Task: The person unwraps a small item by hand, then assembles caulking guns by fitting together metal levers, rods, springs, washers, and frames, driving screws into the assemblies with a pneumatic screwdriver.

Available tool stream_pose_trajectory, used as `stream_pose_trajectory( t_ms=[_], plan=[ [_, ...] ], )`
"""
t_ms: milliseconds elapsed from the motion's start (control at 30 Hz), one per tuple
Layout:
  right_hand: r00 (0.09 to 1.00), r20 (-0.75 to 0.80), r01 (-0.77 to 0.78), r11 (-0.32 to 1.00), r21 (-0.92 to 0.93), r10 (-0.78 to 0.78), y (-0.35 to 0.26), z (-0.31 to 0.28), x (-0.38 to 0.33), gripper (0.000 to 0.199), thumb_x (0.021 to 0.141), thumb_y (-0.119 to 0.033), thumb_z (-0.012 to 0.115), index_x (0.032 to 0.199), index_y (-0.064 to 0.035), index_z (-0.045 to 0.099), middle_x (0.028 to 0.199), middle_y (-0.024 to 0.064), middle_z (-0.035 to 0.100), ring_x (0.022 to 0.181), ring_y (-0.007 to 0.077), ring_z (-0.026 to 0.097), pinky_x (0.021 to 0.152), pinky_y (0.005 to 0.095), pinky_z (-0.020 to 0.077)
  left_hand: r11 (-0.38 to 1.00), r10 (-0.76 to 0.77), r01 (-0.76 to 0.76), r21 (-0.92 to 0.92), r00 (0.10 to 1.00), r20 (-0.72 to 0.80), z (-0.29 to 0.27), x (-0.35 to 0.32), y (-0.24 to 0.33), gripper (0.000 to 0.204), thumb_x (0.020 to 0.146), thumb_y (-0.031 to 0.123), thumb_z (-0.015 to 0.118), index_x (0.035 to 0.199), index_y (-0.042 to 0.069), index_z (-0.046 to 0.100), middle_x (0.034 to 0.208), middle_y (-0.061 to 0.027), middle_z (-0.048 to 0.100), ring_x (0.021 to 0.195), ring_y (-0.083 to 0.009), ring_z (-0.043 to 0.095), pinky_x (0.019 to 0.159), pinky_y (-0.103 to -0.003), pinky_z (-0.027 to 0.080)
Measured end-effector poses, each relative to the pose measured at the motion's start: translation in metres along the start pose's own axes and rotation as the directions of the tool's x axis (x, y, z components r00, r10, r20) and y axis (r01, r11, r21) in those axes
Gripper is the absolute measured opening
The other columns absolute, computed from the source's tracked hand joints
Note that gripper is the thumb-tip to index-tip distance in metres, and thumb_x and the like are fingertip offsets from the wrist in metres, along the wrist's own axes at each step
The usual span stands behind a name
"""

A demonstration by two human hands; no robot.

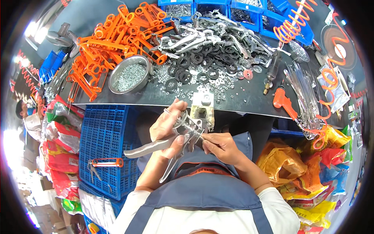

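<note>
My left hand [166, 124] is wrapped round a grey metal caulking gun handle [150, 146] with its trigger, held in front of my apron. The long grip points out to the left, and the trigger [170, 168] hangs down toward me. At the right side of this handle my right hand [223, 147] is closed, thumb and forefinger pinched against the metal; whatever small piece may be between them is hidden. Just beyond both hands, a pale block fixture [203, 111] juts from the table edge.
Orange caulking gun frames [117, 39], grey handles [214, 35] and black rings [198, 58] lie piled on the dark table [241, 95]. Around them are a metal bowl [113, 80] of small parts, blue bins [243, 17], an orange-red power tool [283, 101] and a blue crate [102, 136].
</note>
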State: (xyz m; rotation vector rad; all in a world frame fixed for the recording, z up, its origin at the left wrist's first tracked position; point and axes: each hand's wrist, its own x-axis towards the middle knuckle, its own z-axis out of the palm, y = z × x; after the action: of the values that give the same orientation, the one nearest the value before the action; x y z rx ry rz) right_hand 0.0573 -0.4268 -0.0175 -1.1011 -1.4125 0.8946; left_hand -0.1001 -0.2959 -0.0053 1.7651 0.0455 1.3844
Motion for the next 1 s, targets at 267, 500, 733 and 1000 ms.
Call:
stream_pose_trajectory(
  t_ms=[267, 500, 733, 1000],
  plan=[
    [0.916, -0.142, 0.251, 0.814, -0.523, -0.374, 0.029, -0.012, 0.009, 0.019, 0.080, 0.000, 0.065, 0.099, 0.0016, 0.065, 0.091, 0.0146, 0.063, 0.072, 0.0273, 0.062, 0.066, 0.0341, 0.0509, 0.930, 0.134, -0.190, 0.314, 0.972, 0.191, 0.009, 0.003, -0.005, 0.038, 0.065, -0.002, 0.062, 0.103, -0.008, 0.063, 0.109, -0.0268, 0.062, 0.110, -0.0457, 0.058, 0.093, -0.050, 0.048],
    [0.799, -0.507, 0.004, 0.846, -0.533, -0.324, 0.051, -0.057, 0.038, 0.011, 0.083, 0.003, 0.062, 0.094, 0.0017, 0.064, 0.085, 0.0136, 0.063, 0.071, 0.0216, 0.063, 0.064, 0.0290, 0.0494, 0.627, 0.060, -0.276, 0.729, 0.950, 0.307, 0.039, -0.061, -0.069, 0.048, 0.071, 0.027, 0.075, 0.109, 0.003, 0.059, 0.119, -0.0162, 0.059, 0.119, -0.0337, 0.053, 0.106, -0.057, 0.030],
    [0.916, -0.353, -0.180, 0.589, -0.788, -0.191, 0.102, -0.110, 0.130, 0.020, 0.076, -0.010, 0.069, 0.096, -0.0050, 0.066, 0.091, 0.0114, 0.059, 0.088, 0.0306, 0.060, 0.076, 0.0389, 0.0486, 0.642, 0.016, -0.157, 0.750, 0.981, 0.192, 0.054, -0.046, -0.076, 0.057, 0.073, 0.040, 0.074, 0.113, 0.002, 0.059, 0.116, -0.0164, 0.061, 0.112, -0.0344, 0.056, 0.106, -0.055, 0.030],
    [0.842, -0.511, -0.193, 0.788, -0.585, -0.174, 0.093, -0.108, 0.127, 0.012, 0.083, -0.010, 0.064, 0.091, -0.0008, 0.067, 0.081, 0.0085, 0.062, 0.066, 0.0205, 0.063, 0.059, 0.0331, 0.0498, 0.667, -0.230, -0.083, 0.741, 0.922, 0.311, 0.040, -0.048, -0.053, 0.069, 0.066, 0.037, 0.078, 0.121, 0.003, 0.054, 0.133, -0.0186, 0.047, 0.125, -0.0382, 0.044, 0.107, -0.058, 0.025]
  ],
)
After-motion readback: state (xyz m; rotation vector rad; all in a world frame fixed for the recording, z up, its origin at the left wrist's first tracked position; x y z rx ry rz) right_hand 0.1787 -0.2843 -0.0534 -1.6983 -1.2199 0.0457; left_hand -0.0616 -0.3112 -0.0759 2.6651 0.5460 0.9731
